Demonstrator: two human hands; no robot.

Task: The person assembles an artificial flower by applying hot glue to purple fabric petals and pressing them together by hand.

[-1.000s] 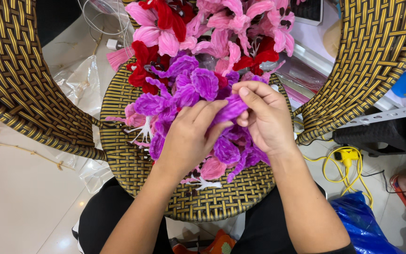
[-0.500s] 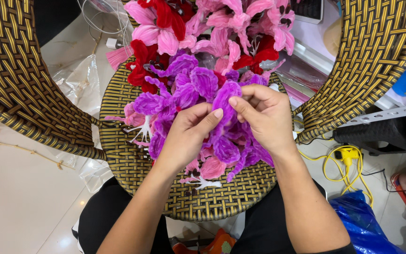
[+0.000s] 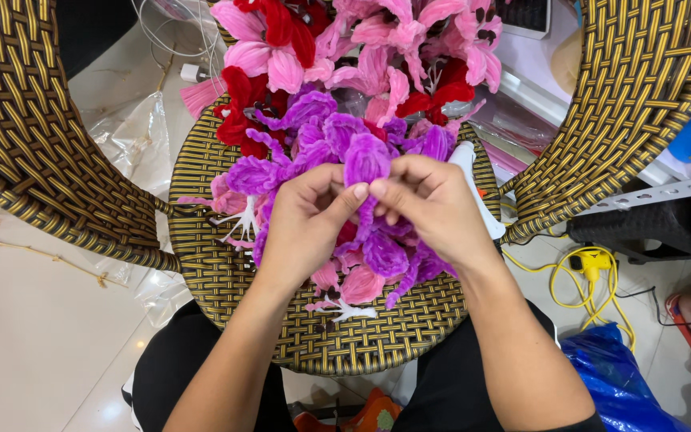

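Note:
My left hand (image 3: 307,226) and my right hand (image 3: 433,206) meet over a round woven wicker stool (image 3: 225,280). Between the thumbs and fingertips of both hands I pinch one fuzzy purple petal (image 3: 366,158) of a pipe-cleaner flower. More purple flowers (image 3: 305,132) lie in a heap under and behind the hands. Red flowers (image 3: 241,104) and pink flowers (image 3: 393,32) are piled further back. Small white stamen pieces (image 3: 344,308) lie loose on the stool near my wrists.
Woven wicker chair arms stand at the left (image 3: 33,128) and right (image 3: 641,88). A white glue gun (image 3: 477,188) pokes out behind my right hand. A yellow cable (image 3: 589,280) and a blue bag (image 3: 629,376) lie on the floor at right; clear plastic bags (image 3: 133,132) at left.
Both hands have lifted slightly toward the back of the stool with the purple petal, and the fingertips have closed together on it.

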